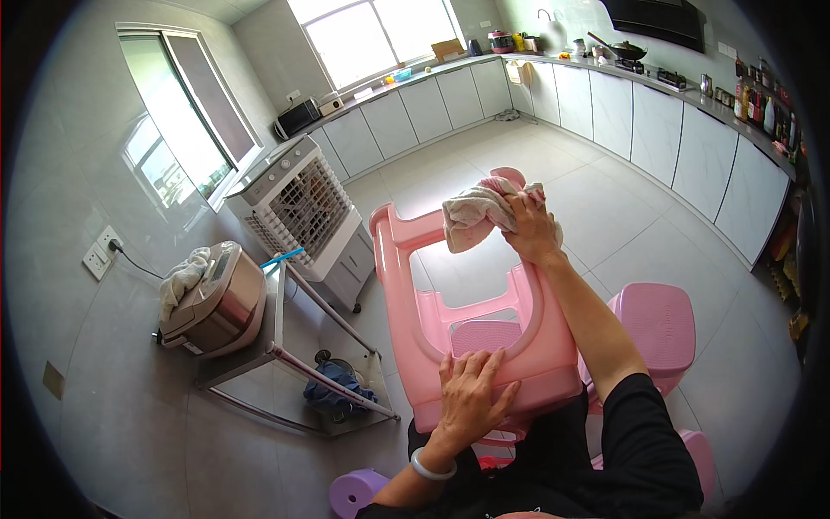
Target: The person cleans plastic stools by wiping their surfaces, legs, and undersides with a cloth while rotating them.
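Note:
A pink plastic chair [553, 346] with a large opening through its back stands in front of me, close to my lap. My right hand [530, 227] is closed on a crumpled whitish cloth [477, 214] with pinkish marks, pressed over the far edge of the chair. On the chair's near edge lies my left hand [471, 394], its fingers spread and nothing gripped in them. A pale bangle circles the left wrist. Through the opening a textured pink surface shows lower down.
Pink stools [654, 329] stand at my right, and a purple round stool [356, 491] is at lower left. A metal rack [281, 355] carries a rice cooker [216, 303]. Beyond it is an air cooler [303, 208]. Kitchen cabinets [562, 95] line the back and right.

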Available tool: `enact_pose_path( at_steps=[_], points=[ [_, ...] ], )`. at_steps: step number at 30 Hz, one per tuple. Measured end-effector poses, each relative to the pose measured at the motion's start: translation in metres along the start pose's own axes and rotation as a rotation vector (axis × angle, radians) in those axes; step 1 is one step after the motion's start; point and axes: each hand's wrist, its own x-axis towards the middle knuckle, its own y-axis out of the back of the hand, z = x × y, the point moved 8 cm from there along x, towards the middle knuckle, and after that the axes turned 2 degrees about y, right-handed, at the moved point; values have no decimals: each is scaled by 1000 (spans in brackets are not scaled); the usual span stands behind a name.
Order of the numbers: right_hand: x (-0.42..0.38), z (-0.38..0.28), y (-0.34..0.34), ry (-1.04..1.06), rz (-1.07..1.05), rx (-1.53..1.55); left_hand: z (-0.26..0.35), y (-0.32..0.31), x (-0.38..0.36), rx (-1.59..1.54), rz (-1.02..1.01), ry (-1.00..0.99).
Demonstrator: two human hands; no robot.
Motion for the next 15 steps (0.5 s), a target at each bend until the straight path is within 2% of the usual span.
enact_pose_path(
  at_steps=[15],
  points=[
    [1,2,-3,-14,-24,-11,0,0,0,10,-2,0]
  ],
)
